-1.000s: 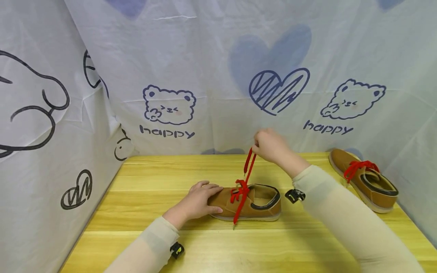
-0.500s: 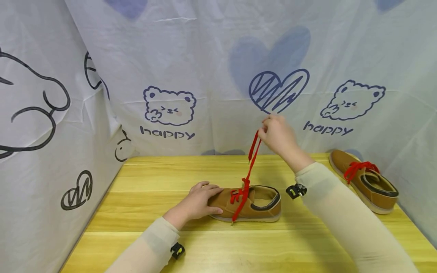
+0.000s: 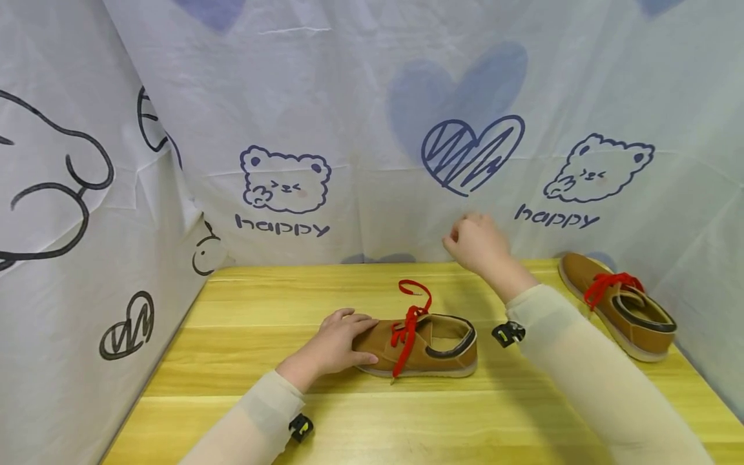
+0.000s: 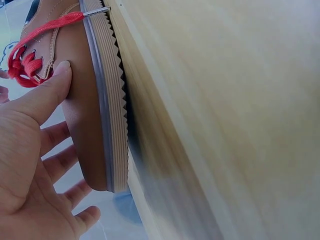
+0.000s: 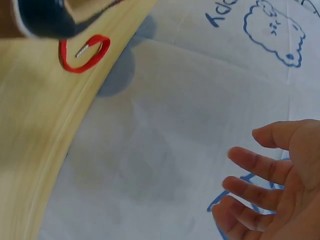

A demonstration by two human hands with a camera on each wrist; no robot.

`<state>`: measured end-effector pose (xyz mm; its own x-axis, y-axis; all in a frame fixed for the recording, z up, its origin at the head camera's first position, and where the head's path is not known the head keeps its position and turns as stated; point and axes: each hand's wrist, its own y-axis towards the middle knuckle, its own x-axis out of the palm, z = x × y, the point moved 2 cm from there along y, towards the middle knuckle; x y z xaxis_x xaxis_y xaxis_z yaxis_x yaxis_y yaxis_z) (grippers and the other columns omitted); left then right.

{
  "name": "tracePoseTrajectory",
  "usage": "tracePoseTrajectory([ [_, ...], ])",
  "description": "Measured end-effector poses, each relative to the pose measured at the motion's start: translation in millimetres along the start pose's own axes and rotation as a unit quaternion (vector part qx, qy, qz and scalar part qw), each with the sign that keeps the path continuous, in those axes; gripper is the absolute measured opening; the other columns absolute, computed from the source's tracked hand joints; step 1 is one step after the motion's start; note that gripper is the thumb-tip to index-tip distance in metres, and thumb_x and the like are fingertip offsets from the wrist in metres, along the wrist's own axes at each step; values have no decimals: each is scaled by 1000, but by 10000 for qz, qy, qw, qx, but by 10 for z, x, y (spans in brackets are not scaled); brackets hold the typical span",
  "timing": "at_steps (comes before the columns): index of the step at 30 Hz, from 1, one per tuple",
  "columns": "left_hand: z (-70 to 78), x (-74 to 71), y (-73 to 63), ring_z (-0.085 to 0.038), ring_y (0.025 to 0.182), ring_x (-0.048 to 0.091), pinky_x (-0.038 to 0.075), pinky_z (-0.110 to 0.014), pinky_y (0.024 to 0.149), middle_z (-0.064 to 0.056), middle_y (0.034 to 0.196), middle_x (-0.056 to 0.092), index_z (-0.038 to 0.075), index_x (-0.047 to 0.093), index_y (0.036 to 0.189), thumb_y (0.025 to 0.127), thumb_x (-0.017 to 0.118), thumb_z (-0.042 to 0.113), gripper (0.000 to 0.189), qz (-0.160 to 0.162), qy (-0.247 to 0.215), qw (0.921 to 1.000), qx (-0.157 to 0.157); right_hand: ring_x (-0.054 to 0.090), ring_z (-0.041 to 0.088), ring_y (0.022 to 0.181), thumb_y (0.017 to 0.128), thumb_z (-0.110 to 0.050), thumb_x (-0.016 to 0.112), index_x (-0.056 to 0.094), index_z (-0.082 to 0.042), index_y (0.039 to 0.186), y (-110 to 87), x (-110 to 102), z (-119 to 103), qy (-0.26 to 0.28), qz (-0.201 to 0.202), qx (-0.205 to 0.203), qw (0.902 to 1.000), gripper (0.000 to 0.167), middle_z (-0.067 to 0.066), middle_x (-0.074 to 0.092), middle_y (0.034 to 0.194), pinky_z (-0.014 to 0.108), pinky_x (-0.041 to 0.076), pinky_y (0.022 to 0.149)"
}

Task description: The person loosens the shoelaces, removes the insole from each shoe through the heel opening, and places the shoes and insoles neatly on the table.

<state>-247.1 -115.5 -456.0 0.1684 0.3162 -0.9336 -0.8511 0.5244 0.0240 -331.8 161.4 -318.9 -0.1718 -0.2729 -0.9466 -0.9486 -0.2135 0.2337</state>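
A brown shoe point(image 3: 383, 339) lies on its sole on the wooden table, toe to the left. My left hand point(image 3: 334, 342) holds its toe, with the thumb point(image 4: 62, 75) on the near side and the other fingers round the far side. The red shoelace point(image 3: 405, 345) is laced and knotted over the tongue. One lace end hangs down the near side; the other makes a loose curl point(image 5: 80, 69) on the table behind the shoe. Above and behind the shoe is my right hand point(image 3: 479, 242), its fingers point(image 5: 250, 192) loosely bent and holding nothing.
A second brown shoe point(image 3: 651, 323) with a tied red lace stands at the right back of the table point(image 3: 244, 361). A white printed cloth point(image 3: 372, 116) hangs along the back and sides.
My right hand pulled one lace end up and then let it go; that end dropped in a curl behind the shoe. The left hand has stayed on the toe.
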Motion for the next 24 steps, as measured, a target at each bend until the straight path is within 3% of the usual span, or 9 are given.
tracePoseTrajectory([
  [5,-8,5,-5,-41,142,33,25,-60,114,-7,148,52,16,53,147,87,75,48,71,-11,-78,10000,7,53,37,99,98,-27,59,68,-5,83,-100,87,-98,-57,-121,-219,9997,28,16,61,102,51,45,86],
  [14,-24,4,1,-40,142,33,25,-60,114,-6,148,51,17,53,147,87,75,48,71,47,-68,10000,-20,53,35,102,97,-27,62,73,-8,87,-322,177,-270,-32,-223,-445,9988,25,15,64,111,49,49,86],
  [24,-8,9,1,-43,141,34,26,-61,113,-9,147,52,15,54,146,88,75,46,69,37,-65,10000,34,52,32,105,95,-31,67,68,-14,78,-573,226,-407,71,-38,-575,9983,23,13,64,117,46,53,77],
])
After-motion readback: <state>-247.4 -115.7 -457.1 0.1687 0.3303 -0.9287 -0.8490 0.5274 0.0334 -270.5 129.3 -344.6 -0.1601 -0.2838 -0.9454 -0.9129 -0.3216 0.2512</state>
